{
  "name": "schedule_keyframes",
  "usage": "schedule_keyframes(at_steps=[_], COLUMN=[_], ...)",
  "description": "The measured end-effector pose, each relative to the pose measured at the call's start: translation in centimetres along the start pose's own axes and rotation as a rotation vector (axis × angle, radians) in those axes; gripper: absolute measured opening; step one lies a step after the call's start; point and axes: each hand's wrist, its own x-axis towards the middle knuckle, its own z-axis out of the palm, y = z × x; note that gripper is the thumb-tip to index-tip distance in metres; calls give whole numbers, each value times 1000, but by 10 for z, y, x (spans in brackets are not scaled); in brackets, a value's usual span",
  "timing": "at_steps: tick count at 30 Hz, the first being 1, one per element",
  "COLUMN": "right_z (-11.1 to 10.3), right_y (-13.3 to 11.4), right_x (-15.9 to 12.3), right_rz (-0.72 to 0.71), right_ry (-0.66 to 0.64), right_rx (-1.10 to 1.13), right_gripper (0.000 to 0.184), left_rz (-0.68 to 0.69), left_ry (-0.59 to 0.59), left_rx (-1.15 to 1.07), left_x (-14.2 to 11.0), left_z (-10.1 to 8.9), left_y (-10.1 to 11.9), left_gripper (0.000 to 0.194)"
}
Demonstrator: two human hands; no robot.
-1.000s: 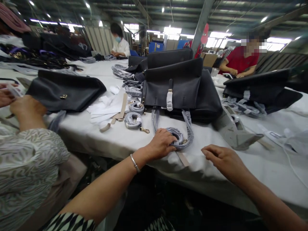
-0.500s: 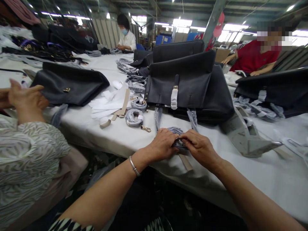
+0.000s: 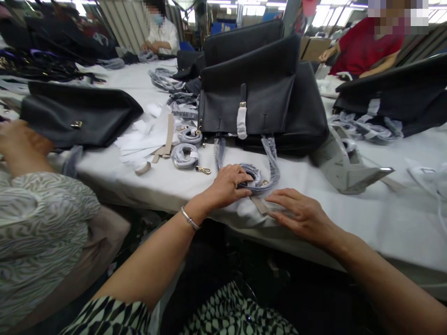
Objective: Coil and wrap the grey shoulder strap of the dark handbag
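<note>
A black handbag (image 3: 251, 93) stands on the white table (image 3: 384, 218) in front of me, a white wrapped tab on its front strap. Its grey wrapped handles (image 3: 260, 179) hang down and lie coiled on the table. My left hand (image 3: 226, 186) rests on the coiled handles, fingers curled over them. My right hand (image 3: 302, 214) lies flat on the tablecloth just right of the handles, fingers stretched out and empty, close to a beige strip (image 3: 259, 204).
Coiled wrapped straps (image 3: 184, 156) and white paper sheets (image 3: 143, 139) lie left of the bag. Another black bag (image 3: 78, 116) lies flat at left, by a co-worker's hand (image 3: 21, 139). More bags (image 3: 394, 97) sit at right. Two people work at the far side.
My right hand has let go of the coiled handles and moved back to lie flat on the cloth. My left hand stays on the handles. The view has tilted down.
</note>
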Motion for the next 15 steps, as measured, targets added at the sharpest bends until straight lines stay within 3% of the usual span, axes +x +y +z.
schedule_keyframes(at_steps=[3,8,12,15], right_z=[5,9,8,12], right_y=[-3,-16,-27,-28], right_x=[-4,18,32,39], right_rz=[-1,-47,-104,-99], right_ry=[-125,-231,-252,-174], right_rx=[-138,-185,-234,-225], right_gripper=[28,25,26,25], left_rz=[-24,-40,-58,-52], left_ry=[-28,-57,-42,-25], left_rx=[-7,-21,-21,-11], left_x=[1,1,1,1], left_z=[-3,-5,-1,0], left_y=[1,3,3,1], left_gripper=[35,38,38,34])
